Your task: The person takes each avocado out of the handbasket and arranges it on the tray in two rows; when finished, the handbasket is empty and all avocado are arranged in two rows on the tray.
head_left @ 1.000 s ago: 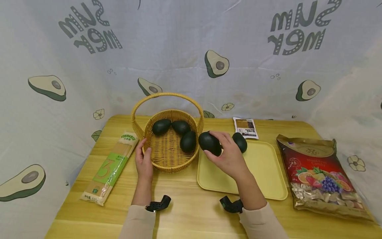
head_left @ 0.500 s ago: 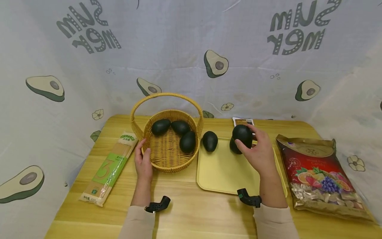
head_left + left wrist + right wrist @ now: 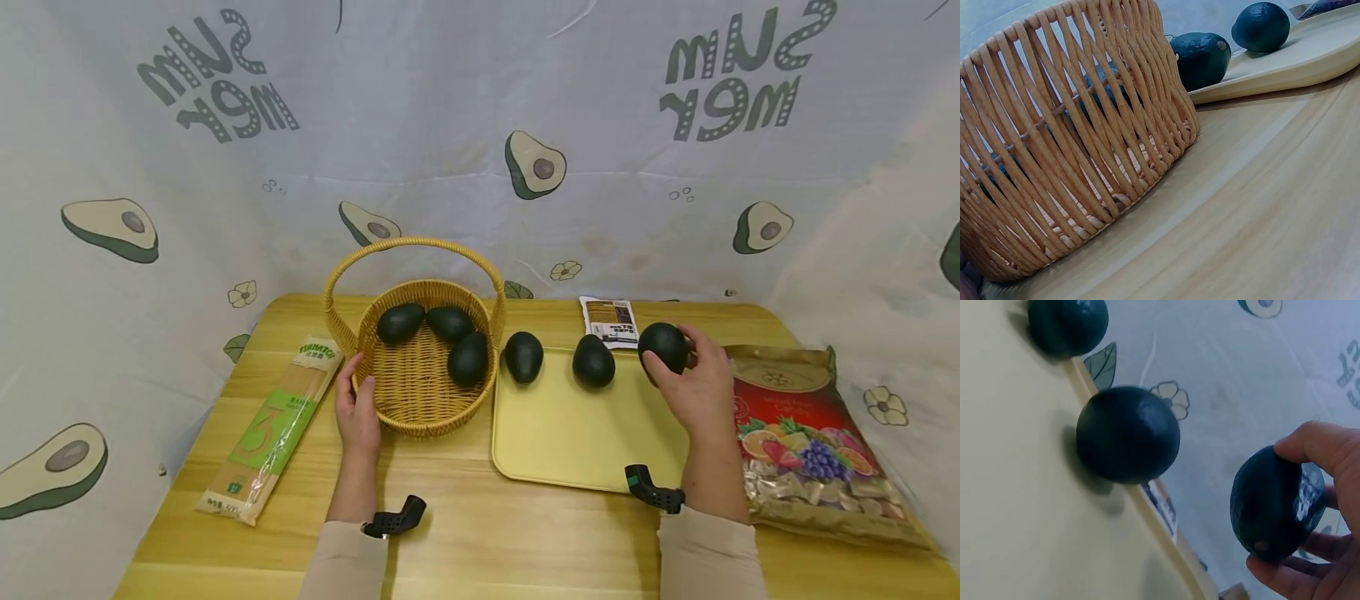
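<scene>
A dark green avocado (image 3: pixel 663 348) is held by my right hand (image 3: pixel 699 385), thumb on the near side and fingers behind, over the tray's back right corner. In the right wrist view the held avocado (image 3: pixel 1277 503) shows between thumb and fingertips. My left hand (image 3: pixel 358 417) holds the left rim of the woven basket (image 3: pixel 427 429), thumb over the edge; the left wrist view mostly shows the basket's wall (image 3: pixel 1085 137). Three more avocados, such as this avocado (image 3: pixel 468 360), lie inside it. On the yellow tray (image 3: pixel 585 442), one avocado (image 3: pixel 523 357) and another avocado (image 3: pixel 594 361) sit along the back.
Left of the basket lies a pack of noodles (image 3: pixel 273 433). A big red and gold candy bag (image 3: pixel 817 450) lies right of the tray, close to my right forearm. Behind the tray is a small white and brown packet (image 3: pixel 609 322). A printed curtain (image 3: pixel 450 108) hangs at the table's back edge.
My right hand has carried its avocado rightward across the tray, from beside the basket to the far right corner, uncovering the two avocados there. My left hand stays at the basket.
</scene>
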Action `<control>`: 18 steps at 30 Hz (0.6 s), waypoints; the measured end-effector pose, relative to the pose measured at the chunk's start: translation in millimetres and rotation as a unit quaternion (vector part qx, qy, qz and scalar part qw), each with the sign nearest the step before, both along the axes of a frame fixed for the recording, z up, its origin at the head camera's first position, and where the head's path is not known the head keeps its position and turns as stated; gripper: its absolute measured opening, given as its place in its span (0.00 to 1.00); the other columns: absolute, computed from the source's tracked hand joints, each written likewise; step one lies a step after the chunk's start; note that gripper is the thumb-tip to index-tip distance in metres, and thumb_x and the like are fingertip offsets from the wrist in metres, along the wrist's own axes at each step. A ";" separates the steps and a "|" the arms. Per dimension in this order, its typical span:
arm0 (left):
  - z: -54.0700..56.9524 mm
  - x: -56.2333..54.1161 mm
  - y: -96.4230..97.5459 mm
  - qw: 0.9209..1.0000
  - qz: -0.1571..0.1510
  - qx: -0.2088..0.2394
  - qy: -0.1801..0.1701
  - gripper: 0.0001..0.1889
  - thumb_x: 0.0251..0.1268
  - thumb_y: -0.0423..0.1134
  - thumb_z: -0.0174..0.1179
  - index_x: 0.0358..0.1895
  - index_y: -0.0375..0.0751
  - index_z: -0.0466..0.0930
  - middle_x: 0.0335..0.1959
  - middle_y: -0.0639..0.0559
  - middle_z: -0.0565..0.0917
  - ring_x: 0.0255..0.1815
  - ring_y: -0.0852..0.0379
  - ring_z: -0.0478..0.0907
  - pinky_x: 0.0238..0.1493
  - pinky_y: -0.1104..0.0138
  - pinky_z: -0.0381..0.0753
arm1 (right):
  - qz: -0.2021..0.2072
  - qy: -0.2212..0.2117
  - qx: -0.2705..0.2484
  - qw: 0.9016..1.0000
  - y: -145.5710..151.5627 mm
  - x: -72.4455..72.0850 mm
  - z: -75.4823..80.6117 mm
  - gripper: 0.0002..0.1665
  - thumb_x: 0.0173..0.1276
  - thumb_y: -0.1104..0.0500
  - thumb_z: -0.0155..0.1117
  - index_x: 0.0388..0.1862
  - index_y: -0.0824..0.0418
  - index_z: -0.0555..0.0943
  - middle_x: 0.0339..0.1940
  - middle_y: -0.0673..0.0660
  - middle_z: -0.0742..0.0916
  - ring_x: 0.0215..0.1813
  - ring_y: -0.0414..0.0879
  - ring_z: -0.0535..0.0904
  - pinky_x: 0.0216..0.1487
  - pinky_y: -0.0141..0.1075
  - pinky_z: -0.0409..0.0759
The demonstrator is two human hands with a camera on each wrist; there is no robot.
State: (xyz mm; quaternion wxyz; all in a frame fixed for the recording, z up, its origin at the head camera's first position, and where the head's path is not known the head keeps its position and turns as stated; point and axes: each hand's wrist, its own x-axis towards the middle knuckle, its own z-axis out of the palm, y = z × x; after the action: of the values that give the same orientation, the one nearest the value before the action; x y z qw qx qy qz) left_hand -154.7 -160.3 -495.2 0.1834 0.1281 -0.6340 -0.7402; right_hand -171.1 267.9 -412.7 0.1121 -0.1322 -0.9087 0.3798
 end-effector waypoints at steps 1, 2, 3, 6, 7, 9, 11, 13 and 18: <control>0.1 -0.1 0.0 1.000 0.001 0.000 0.001 0.23 0.79 0.34 0.45 0.74 0.38 0.65 0.81 0.50 0.58 0.83 0.55 0.49 0.80 0.54 0.51 | -0.003 -0.007 0.001 1.000 2.2 -0.6 -2.3 0.44 0.73 0.46 0.64 0.80 0.60 0.62 0.71 0.74 0.70 0.67 0.71 0.69 0.59 0.67 0.73; 0.0 -0.2 0.0 1.000 0.001 0.000 0.001 0.23 0.79 0.34 0.45 0.74 0.38 0.65 0.81 0.50 0.58 0.83 0.55 0.50 0.80 0.54 0.51 | -0.006 -0.014 0.004 1.000 4.4 -1.1 -4.6 0.44 0.72 0.45 0.64 0.80 0.60 0.61 0.71 0.74 0.71 0.67 0.71 0.68 0.59 0.67 0.72; -0.2 -0.3 0.0 1.000 0.002 0.000 0.002 0.23 0.79 0.34 0.45 0.74 0.38 0.65 0.81 0.50 0.58 0.83 0.55 0.50 0.80 0.55 0.52 | -0.008 -0.022 0.008 1.000 6.5 -1.6 -7.0 0.45 0.72 0.45 0.64 0.81 0.61 0.61 0.71 0.74 0.71 0.68 0.71 0.67 0.60 0.68 0.72; -0.9 -0.8 0.0 1.000 0.004 0.005 0.005 0.23 0.79 0.33 0.45 0.74 0.38 0.65 0.81 0.51 0.59 0.82 0.56 0.51 0.79 0.56 0.53 | -0.009 -0.046 0.016 0.999 11.9 -4.1 -14.8 0.46 0.73 0.44 0.63 0.81 0.62 0.59 0.72 0.75 0.71 0.69 0.73 0.67 0.62 0.69 0.70; -1.2 -0.8 -0.1 1.000 0.004 0.007 0.005 0.23 0.80 0.33 0.45 0.74 0.38 0.65 0.81 0.51 0.58 0.82 0.56 0.51 0.78 0.57 0.54 | -0.011 -0.055 0.018 0.998 13.4 -5.0 -17.4 0.47 0.72 0.44 0.63 0.81 0.62 0.59 0.73 0.75 0.70 0.69 0.74 0.66 0.63 0.69 0.70; -1.4 -0.5 0.1 1.000 0.004 0.009 0.005 0.23 0.80 0.33 0.45 0.74 0.39 0.65 0.81 0.51 0.58 0.82 0.55 0.51 0.78 0.58 0.55 | -0.012 -0.068 0.024 0.997 15.3 -7.0 -22.3 0.47 0.72 0.43 0.63 0.82 0.62 0.58 0.75 0.76 0.67 0.70 0.75 0.66 0.63 0.70 0.68; -1.5 -0.3 0.2 1.000 0.005 0.009 0.004 0.23 0.80 0.34 0.45 0.74 0.39 0.65 0.81 0.51 0.58 0.82 0.56 0.51 0.77 0.59 0.55 | -0.013 -0.078 0.028 0.997 15.8 -8.8 -26.1 0.47 0.72 0.43 0.63 0.82 0.62 0.58 0.77 0.77 0.64 0.71 0.76 0.65 0.63 0.71 0.67; -1.3 -0.1 0.3 1.000 0.005 0.008 0.004 0.23 0.80 0.34 0.44 0.74 0.39 0.65 0.81 0.51 0.58 0.82 0.56 0.51 0.77 0.60 0.56 | -0.014 -0.086 0.035 0.996 15.3 -10.2 -28.8 0.47 0.72 0.43 0.63 0.81 0.63 0.59 0.78 0.77 0.61 0.71 0.77 0.63 0.64 0.71 0.66; -0.3 -0.7 0.8 1.000 0.004 0.003 0.004 0.22 0.80 0.34 0.45 0.73 0.39 0.65 0.81 0.50 0.58 0.83 0.55 0.51 0.77 0.59 0.55 | -0.020 -0.109 0.042 0.993 14.0 -11.7 -32.1 0.48 0.72 0.42 0.62 0.81 0.63 0.58 0.76 0.80 0.60 0.70 0.78 0.63 0.63 0.71 0.67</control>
State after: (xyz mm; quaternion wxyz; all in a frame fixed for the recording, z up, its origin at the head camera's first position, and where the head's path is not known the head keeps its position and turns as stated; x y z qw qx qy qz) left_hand -155.4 -159.5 -495.5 0.1884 0.1284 -0.6308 -0.7417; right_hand -182.8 281.9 -444.8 0.0255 -0.1861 -0.9277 0.3226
